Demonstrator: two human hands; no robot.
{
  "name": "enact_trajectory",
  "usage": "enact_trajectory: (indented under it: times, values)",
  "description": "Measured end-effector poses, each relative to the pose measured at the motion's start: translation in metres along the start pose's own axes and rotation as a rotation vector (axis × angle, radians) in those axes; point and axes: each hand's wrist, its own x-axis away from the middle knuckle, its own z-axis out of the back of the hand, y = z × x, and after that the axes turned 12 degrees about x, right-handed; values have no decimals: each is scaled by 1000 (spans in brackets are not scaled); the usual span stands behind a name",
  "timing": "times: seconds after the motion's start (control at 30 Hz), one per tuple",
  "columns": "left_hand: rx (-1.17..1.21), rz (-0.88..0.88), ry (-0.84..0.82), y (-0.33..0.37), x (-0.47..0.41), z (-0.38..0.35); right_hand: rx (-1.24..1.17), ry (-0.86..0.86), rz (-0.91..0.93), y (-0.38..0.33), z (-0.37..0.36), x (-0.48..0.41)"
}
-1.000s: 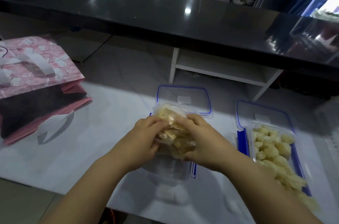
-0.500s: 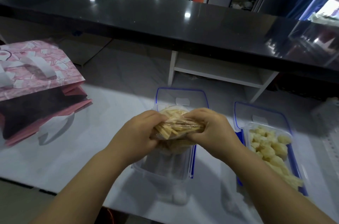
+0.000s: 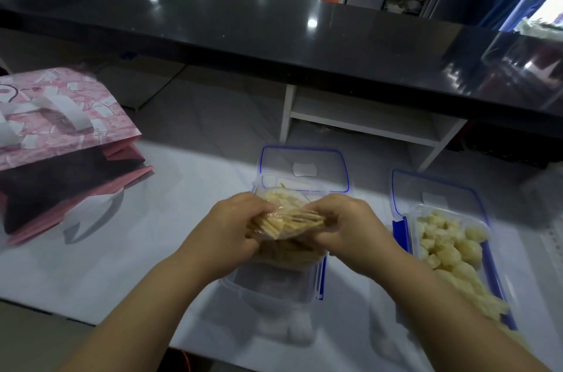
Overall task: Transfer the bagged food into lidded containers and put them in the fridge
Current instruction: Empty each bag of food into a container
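Observation:
A clear plastic bag of pale yellow food sticks (image 3: 286,224) hangs over an open clear container (image 3: 268,283) with blue clips in the middle of the white table. My left hand (image 3: 225,228) grips the bag's left side and my right hand (image 3: 350,228) grips its right side. The container's blue-rimmed lid (image 3: 304,169) lies just behind it. To the right, a second clear container (image 3: 451,249) holds yellowish food chunks, with its own lid (image 3: 432,192) behind.
A pink patterned paper bag (image 3: 61,140) lies on its side at the table's left. A black counter (image 3: 274,36) runs across the back, with a white shelf unit (image 3: 365,125) under it. The table's near edge runs below my forearms.
Both hands have lifted the bag a little above the container and pulled its top sideways, so the sticks now lie across between them.

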Motion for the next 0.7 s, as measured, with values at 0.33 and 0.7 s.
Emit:
enact_trajectory:
  times: [0.33,0.7]
  values:
    - [53,-127,148,6,-1,3,17,343,118,4,-7,0]
    - [145,-36,231,2,-1,0,-152,122,-262,-2,-5,-14]
